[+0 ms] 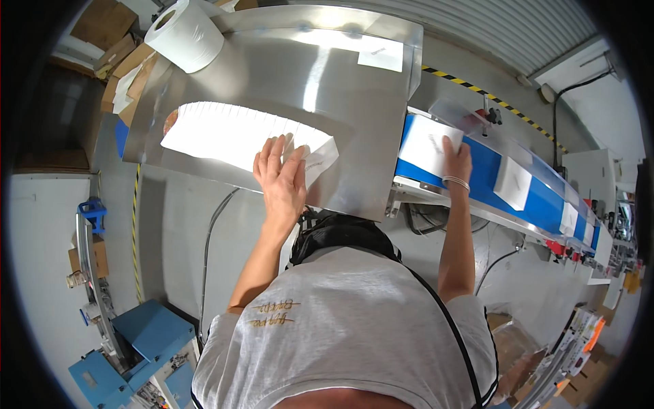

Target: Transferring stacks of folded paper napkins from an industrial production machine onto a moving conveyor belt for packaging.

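Note:
On the steel table a long fanned row of white flat packets or folded sheets (225,133) lies overlapped, its right end spread loosely. My left hand (281,184) rests on that right end, fingers stretched out and a little apart, touching the top pieces. Over at the conveyor, my right hand (458,165) has its fingers at the right edge of one white flat packet (424,146), which lies on the blue belt (480,170). The underside of that grip is hidden. Farther along the belt lies another white packet (512,184), with more beyond it.
A large white roll (197,48) stands at the table's (361,136) far left corner. One white sheet (380,54) lies near its back edge. A clear guard (538,167) runs along the belt's far side. Cardboard boxes (129,75) are stacked at the left.

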